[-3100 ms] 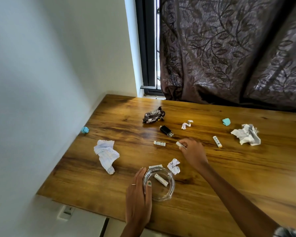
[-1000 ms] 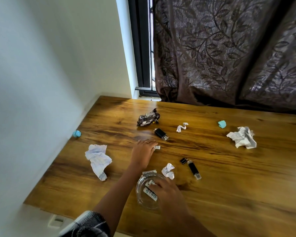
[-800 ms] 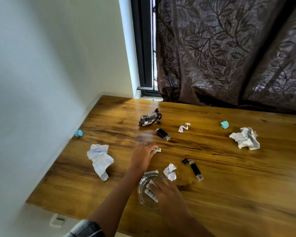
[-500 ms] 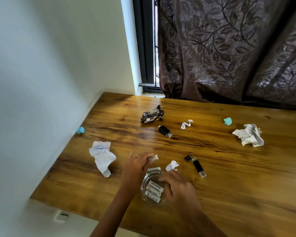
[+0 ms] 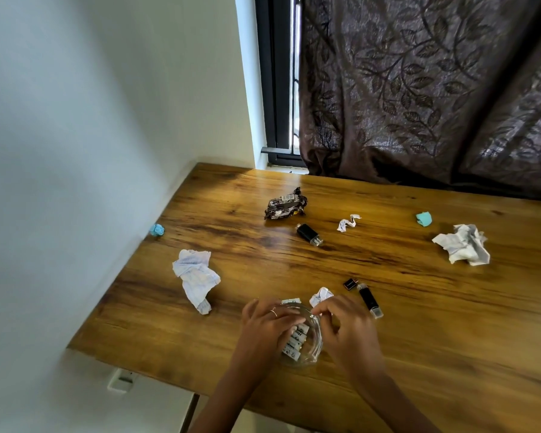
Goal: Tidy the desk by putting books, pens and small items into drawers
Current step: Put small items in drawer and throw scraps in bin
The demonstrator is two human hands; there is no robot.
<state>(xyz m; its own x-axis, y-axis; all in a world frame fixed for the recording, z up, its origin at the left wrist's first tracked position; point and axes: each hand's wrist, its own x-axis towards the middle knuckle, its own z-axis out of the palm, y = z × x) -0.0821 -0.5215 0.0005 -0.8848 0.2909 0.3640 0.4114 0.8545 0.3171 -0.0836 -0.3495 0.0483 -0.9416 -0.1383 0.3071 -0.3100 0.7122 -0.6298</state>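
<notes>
A small glass bowl stands near the front edge of the wooden desk, with three white batteries lying in it. My left hand reaches over the bowl's left rim, its fingertips down at the batteries; whether it still pinches one is hidden. My right hand grips the bowl's right rim. Another white battery lies just behind the bowl. A black USB stick and its cap lie to the right; a second black stick lies farther back.
Crumpled papers lie at the left, far right, behind the bowl and mid-desk. A dark wrapper, a teal scrap and a blue ball are there too. A wall bounds the left, a curtain the back.
My left hand picked a battery off the desk and brought it back to the bowl. A third battery now lies in the bowl. My right hand stayed at the bowl's rim.
</notes>
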